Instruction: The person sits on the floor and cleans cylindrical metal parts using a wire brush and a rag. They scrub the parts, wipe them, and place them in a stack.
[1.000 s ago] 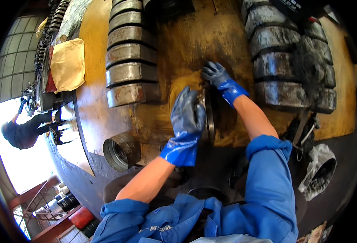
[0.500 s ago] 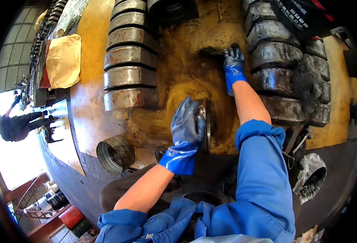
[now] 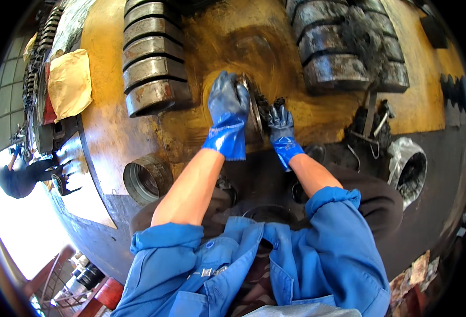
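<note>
My left hand (image 3: 224,98) is open against a metal ring (image 3: 254,113) near the worktop's (image 3: 322,120) front edge; my right hand (image 3: 281,120) grips a dark wad (image 3: 263,109): apparently scrubbing, calling for steady support.

gloves (image 3: 285,138): blue, shiny cuffs (image 3: 224,136), left hem jagged
fingers (image 3: 220,87): gloved, dark grey
jacket (image 3: 309,253): blue, open collar (image 3: 236,228), round button (image 3: 209,244), small metal clasp (image 3: 206,272)
sleeves (image 3: 332,197): blue, rolled, thick folds
shirt (image 3: 254,296): dark, patterned
trousers (image 3: 374,196): dark brown
</note>
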